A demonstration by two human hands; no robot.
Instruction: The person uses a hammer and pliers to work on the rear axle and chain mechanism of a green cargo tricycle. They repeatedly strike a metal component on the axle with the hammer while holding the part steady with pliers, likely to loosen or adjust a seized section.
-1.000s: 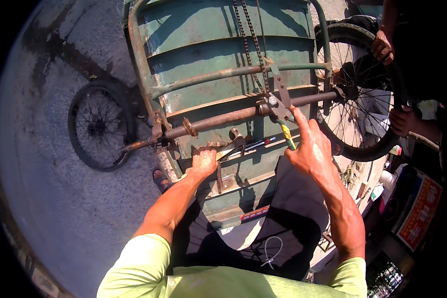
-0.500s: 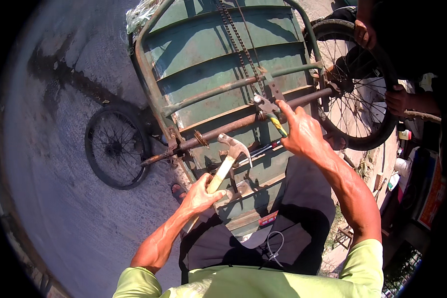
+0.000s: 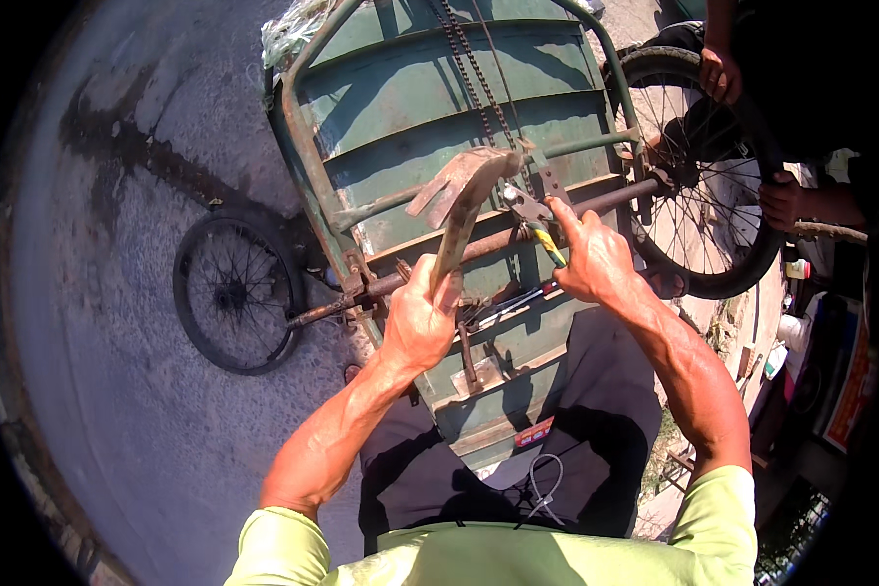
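Note:
My left hand (image 3: pixel 422 317) is wrapped round the handle of a claw hammer (image 3: pixel 464 186), its head raised above the upturned green cart (image 3: pixel 371 107). My right hand (image 3: pixel 596 256) grips pliers (image 3: pixel 543 234) with yellow-and-green handles. The plier jaws are at a flat drilled metal bracket (image 3: pixel 552 186) by the rusty axle (image 3: pixel 610 199); whether they clamp anything is too small to tell. A drive chain (image 3: pixel 474 78) runs across the cart's underside to near the pliers. The hammer head hides part of the frame tube.
A spoked wheel (image 3: pixel 767 244) stands at the axle's right end, with another person's hands (image 3: pixel 720 76) on its tyre. Another wheel (image 3: pixel 188 293) lies on the concrete ground (image 3: pixel 166 439) at left. Clear plastic wrap (image 3: pixel 288 37) hangs at the cart's far-left corner.
My left hand has lifted the hammer up and to the right, toward the pliers, and its head has turned. My right hand keeps the pliers at nearly the same spot.

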